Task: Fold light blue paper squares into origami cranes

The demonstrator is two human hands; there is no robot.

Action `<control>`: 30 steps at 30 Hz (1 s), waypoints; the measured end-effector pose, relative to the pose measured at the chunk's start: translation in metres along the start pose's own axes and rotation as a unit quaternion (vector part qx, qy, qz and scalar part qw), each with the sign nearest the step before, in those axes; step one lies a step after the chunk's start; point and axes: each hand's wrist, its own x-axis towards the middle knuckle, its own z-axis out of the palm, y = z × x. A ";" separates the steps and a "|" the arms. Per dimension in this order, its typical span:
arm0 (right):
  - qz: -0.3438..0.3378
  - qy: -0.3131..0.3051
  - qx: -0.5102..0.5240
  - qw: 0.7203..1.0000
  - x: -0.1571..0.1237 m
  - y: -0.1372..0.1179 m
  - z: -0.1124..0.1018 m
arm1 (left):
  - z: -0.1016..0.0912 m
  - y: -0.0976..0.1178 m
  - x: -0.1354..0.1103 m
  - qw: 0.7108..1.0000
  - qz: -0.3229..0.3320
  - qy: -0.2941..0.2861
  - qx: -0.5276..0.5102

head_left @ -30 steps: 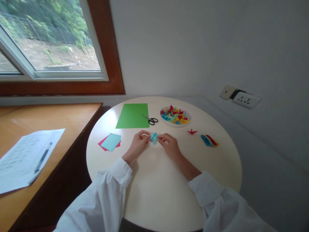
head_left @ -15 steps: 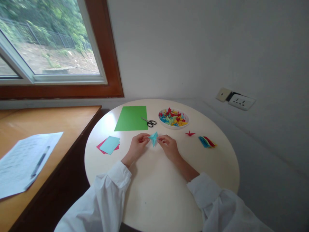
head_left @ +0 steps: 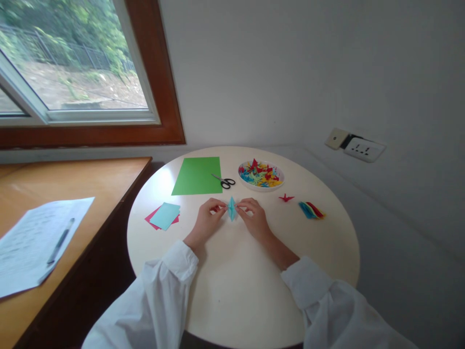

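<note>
Folded paper [head_left: 231,209] (light blue) sits pinched between opposing fingers [head_left: 247,202].

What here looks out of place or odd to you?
The red paper crane lies alone beyond the right hand, outside the white dish of folded paper pieces. On the wall, a dark patch between the beige plate and power socket looks odd; I can't tell whether it's a gap. Nothing looks spilled.

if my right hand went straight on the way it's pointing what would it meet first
Your right hand would first meet the blue folded paper it pinches; beyond that, depth is hard to judge.
</note>
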 end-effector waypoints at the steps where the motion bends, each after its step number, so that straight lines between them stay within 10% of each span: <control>1: -0.005 0.002 -0.003 1.000 0.000 0.000 0.000 | 0.001 0.001 0.000 1.000 0.004 0.001 -0.002; 30: 0.082 -0.038 0.059 0.994 -0.002 -0.007 0.003 | 0.009 -0.001 -0.002 0.993 -0.069 -0.061 -0.079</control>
